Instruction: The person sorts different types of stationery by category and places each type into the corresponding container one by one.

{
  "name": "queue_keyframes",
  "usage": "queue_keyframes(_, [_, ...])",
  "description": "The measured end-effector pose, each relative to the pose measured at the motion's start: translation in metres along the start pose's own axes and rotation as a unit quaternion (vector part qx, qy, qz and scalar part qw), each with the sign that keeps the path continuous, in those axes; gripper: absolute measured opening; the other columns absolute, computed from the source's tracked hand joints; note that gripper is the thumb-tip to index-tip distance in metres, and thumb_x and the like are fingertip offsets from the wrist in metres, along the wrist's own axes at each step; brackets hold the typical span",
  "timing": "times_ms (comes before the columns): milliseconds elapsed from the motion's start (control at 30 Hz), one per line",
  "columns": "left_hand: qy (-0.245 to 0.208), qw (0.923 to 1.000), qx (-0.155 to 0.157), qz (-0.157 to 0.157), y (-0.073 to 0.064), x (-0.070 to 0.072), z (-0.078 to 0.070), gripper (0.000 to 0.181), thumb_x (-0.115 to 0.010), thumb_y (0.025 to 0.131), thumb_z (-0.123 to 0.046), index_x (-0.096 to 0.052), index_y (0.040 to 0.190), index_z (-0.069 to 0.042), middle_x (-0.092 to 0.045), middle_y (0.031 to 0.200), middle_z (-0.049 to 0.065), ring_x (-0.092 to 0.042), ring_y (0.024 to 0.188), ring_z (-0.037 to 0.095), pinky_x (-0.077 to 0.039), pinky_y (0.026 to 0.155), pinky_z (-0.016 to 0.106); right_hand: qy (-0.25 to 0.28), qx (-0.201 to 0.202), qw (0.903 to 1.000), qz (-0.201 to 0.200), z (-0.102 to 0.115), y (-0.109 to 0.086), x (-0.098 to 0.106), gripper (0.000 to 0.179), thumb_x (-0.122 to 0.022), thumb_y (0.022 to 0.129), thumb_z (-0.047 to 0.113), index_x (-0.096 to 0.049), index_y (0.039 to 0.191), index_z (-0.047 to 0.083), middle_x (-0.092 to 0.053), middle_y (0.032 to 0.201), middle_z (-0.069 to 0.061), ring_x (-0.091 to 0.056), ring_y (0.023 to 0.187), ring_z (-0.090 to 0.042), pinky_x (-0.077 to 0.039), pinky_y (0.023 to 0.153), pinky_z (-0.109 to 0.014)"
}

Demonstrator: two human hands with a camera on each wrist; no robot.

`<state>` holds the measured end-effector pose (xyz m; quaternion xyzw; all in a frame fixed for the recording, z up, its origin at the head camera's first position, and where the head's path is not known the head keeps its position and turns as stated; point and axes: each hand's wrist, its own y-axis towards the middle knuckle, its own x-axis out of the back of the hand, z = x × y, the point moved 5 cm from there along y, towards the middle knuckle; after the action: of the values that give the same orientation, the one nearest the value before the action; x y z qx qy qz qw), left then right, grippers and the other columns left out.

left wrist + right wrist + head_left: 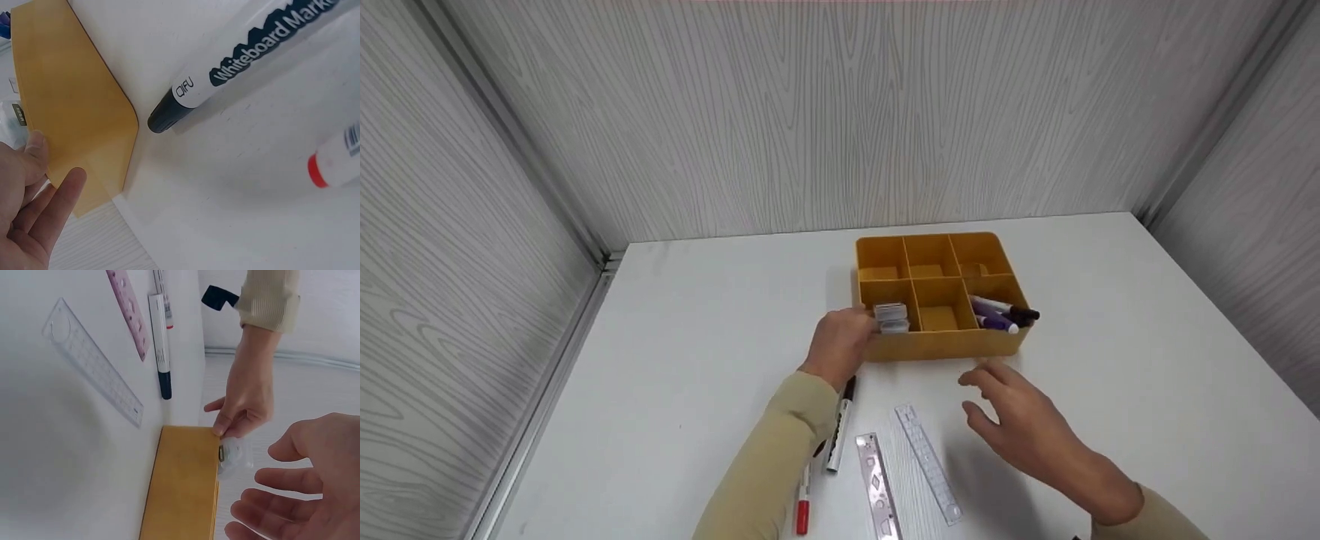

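An orange-yellow organizer box (941, 346) with several compartments stands on the white table. My left hand (840, 341) grips the near-left corner of its rim, thumb (36, 149) on the wall; some of its fingertips are hidden from the head view. Beside those fingers, small white blocks in clear wrapping (892, 316) fill the front left compartment. Markers with purple, white and black ends (997, 315) lean in the front right one. My right hand (1024, 424) hovers over the table in front of the box, fingers apart and slightly bent, holding nothing.
A black-capped whiteboard marker (840, 431) lies beside the left forearm, near a red-ended marker (803, 510) partly under the sleeve. Closer to the middle are a pinkish ruler (877, 484) and a clear ruler (928, 463). Grey wood-grain panels (840, 112) enclose the table.
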<state>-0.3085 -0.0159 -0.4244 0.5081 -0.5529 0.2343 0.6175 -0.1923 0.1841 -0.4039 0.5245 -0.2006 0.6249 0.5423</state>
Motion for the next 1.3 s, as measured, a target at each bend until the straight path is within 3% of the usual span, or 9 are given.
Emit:
queue_keyframes(167, [-0.013, 0.9997, 0.017, 0.009, 0.001, 0.000, 0.002, 0.009, -0.073, 0.089, -0.013, -0.081, 0.094, -0.012, -0.077, 0.088, 0.002, -0.073, 0.081, 0.016, -0.060, 0.076, 0.028, 0.034, -0.067, 0.9938, 0.082, 0.006, -0.013, -0.027, 0.024, -0.074, 0.087, 0.016, -0.066, 0.109, 0.019, -0.060, 0.103, 0.007, -0.060, 0.085, -0.007, -0.054, 0.072, -0.024])
queue_keyframes(300, [-0.013, 0.9995, 0.018, 0.024, 0.002, -0.002, 0.001, 0.011, -0.072, 0.091, -0.013, -0.080, 0.098, -0.012, -0.077, 0.092, 0.002, -0.073, 0.083, 0.016, -0.060, 0.077, 0.027, 0.043, -0.134, 0.9774, 0.158, 0.004, -0.023, -0.053, 0.025, -0.074, 0.088, 0.027, -0.063, 0.109, 0.019, -0.060, 0.102, 0.006, -0.058, 0.082, -0.008, -0.054, 0.070, -0.026])
queue_keyframes(567, [-0.002, 0.9996, 0.016, 0.021, 0.002, -0.002, 0.001, 0.012, -0.071, 0.091, -0.012, -0.080, 0.098, -0.013, -0.077, 0.091, 0.002, -0.073, 0.081, 0.015, -0.059, 0.074, 0.027, -0.017, -0.203, 0.9468, 0.249, -0.006, -0.034, -0.091, 0.055, -0.079, 0.079, 0.051, -0.056, 0.112, 0.014, -0.056, 0.093, 0.000, -0.051, 0.073, -0.014, -0.052, 0.068, -0.034])
queue_keyframes(667, [-0.002, 0.9995, 0.015, 0.026, 0.002, -0.002, 0.000, 0.012, -0.071, 0.091, -0.014, -0.080, 0.100, -0.013, -0.078, 0.093, 0.002, -0.073, 0.082, 0.015, -0.060, 0.075, 0.027, -0.039, -0.206, 0.9416, 0.264, -0.007, -0.035, -0.098, 0.066, -0.078, 0.075, 0.059, -0.056, 0.113, 0.009, -0.053, 0.091, -0.002, -0.050, 0.075, -0.015, -0.053, 0.071, -0.037])
queue_keyframes(767, [-0.003, 0.9994, 0.018, 0.030, 0.002, -0.002, 0.000, 0.013, -0.071, 0.091, -0.015, -0.080, 0.101, -0.013, -0.078, 0.094, 0.002, -0.073, 0.083, 0.015, -0.059, 0.076, 0.027, -0.050, -0.195, 0.9429, 0.265, -0.006, -0.036, -0.101, 0.069, -0.077, 0.075, 0.060, -0.055, 0.112, 0.006, -0.051, 0.089, -0.003, -0.048, 0.076, -0.016, -0.051, 0.069, -0.037])
queue_keyframes(833, [-0.004, 0.9992, 0.021, 0.032, 0.002, -0.002, 0.000, 0.013, -0.071, 0.091, -0.015, -0.080, 0.101, -0.013, -0.077, 0.094, 0.002, -0.073, 0.083, 0.015, -0.059, 0.076, 0.027, -0.054, -0.180, 0.9481, 0.257, -0.004, -0.037, -0.101, 0.061, -0.076, 0.079, 0.055, -0.055, 0.109, 0.006, -0.050, 0.087, -0.002, -0.047, 0.075, -0.016, -0.049, 0.066, -0.036])
queue_keyframes(967, [-0.006, 0.9996, 0.017, 0.021, 0.001, -0.001, 0.000, 0.011, -0.072, 0.091, -0.013, -0.080, 0.097, -0.012, -0.077, 0.090, 0.002, -0.073, 0.082, 0.015, -0.059, 0.074, 0.027, -0.055, -0.147, 0.9669, 0.201, -0.002, -0.039, -0.095, 0.034, -0.074, 0.085, 0.036, -0.053, 0.090, 0.009, -0.046, 0.079, 0.000, -0.042, 0.068, -0.014, -0.042, 0.057, -0.033])
queue_keyframes(1067, [-0.011, 0.9999, 0.006, 0.001, 0.000, 0.001, 0.000, 0.008, -0.074, 0.089, -0.012, -0.081, 0.092, -0.012, -0.076, 0.086, 0.002, -0.073, 0.080, 0.016, -0.059, 0.072, 0.027, -0.056, -0.129, 0.9774, 0.158, -0.003, -0.041, -0.090, 0.025, -0.071, 0.083, 0.022, -0.049, 0.082, 0.010, -0.043, 0.074, 0.000, -0.039, 0.065, -0.014, -0.038, 0.051, -0.032])
queue_keyframes(1300, [-0.007, 0.9999, 0.002, -0.009, -0.001, 0.000, 0.000, 0.008, -0.074, 0.088, -0.012, -0.081, 0.091, -0.012, -0.076, 0.085, 0.003, -0.073, 0.079, 0.017, -0.059, 0.071, 0.028, -0.033, -0.125, 0.9825, 0.134, -0.009, -0.043, -0.087, 0.014, -0.064, 0.080, 0.009, -0.050, 0.079, 0.008, -0.041, 0.075, -0.001, -0.036, 0.067, -0.015, -0.037, 0.052, -0.030])
